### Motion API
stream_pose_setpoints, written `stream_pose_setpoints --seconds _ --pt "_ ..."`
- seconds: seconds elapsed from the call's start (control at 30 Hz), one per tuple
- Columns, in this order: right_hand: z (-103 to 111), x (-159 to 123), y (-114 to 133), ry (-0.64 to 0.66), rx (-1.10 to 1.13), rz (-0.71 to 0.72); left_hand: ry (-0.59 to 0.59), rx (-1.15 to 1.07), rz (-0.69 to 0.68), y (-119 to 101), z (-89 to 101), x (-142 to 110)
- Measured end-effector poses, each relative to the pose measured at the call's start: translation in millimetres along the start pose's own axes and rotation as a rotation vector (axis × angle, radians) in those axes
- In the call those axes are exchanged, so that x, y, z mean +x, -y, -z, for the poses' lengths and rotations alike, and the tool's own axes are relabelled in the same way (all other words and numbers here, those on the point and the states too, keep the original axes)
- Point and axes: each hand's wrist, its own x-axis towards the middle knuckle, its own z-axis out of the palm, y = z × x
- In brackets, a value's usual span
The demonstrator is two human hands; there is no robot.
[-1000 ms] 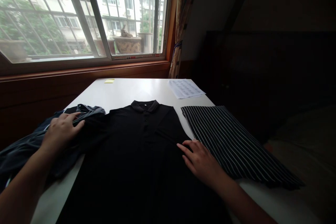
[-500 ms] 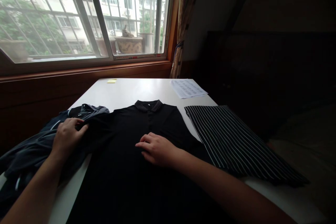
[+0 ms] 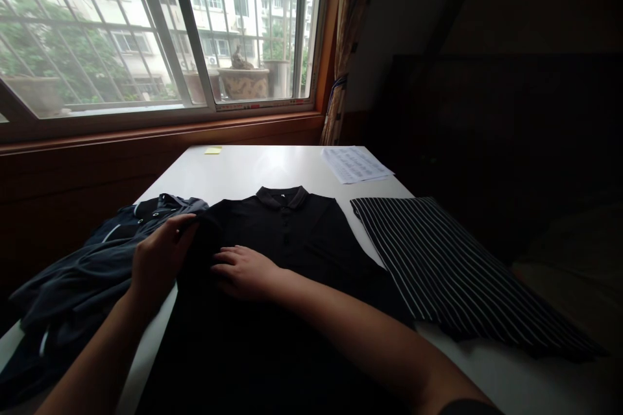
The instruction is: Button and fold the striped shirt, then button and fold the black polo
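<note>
A black polo shirt (image 3: 311, 240) lies face up on the white table, its collar toward the window. My left hand (image 3: 163, 256) grips the shirt's left-side sleeve between thumb and fingers and lifts its edge inward. On the left part of the shirt's chest rests my right hand (image 3: 246, 272), fingers stretched out and lying flat, close to the raised sleeve. Beside my left hand is a loose heap of dark grey-blue clothes (image 3: 87, 279) with white trim.
A black garment with white stripes (image 3: 438, 266) lies flat on the right of the table (image 3: 233, 172). Printed papers (image 3: 355, 164) lie at the far right corner, a yellow sticky note (image 3: 213, 150) at the far left. Behind are a barred window (image 3: 209, 32) and a tied curtain (image 3: 338, 78).
My left hand has moved right, bringing the sleeve off the clothes heap and inward. My right hand has slid left across the shirt's chest. The view has shifted slightly.
</note>
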Motion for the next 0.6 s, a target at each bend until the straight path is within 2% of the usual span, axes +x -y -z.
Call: stream_pose_setpoints --seconds 0.1,0.17,0.23,0.3,0.4,0.5,0.6 --pt "-2 6 -3 -0.001 0.031 0.0 0.03 -0.139 -0.174 -13 -4.4 -5" --pt "0 8 -6 0.001 0.101 -0.007 0.135 -0.26 -0.289 -21 -6.5 -8" --pt "5 6 -9 -0.021 0.244 -0.115 0.25 -0.369 -0.352 -27 -6.4 -11" --pt "12 3 -14 -0.09 0.423 -0.338 0.31 -0.439 -0.357 -30 -3.2 -12" --pt "22 -2 -24 -0.225 0.569 -0.618 0.281 -0.477 -0.289 -25 6.0 -13" --pt "25 -4 -34 -0.33 0.64 -0.743 0.235 -0.468 -0.212 -12 15.9 -10" --pt "23 -4 -42 -0.393 0.763 -0.827 0.252 -0.401 -0.225 3 20.7 -7"
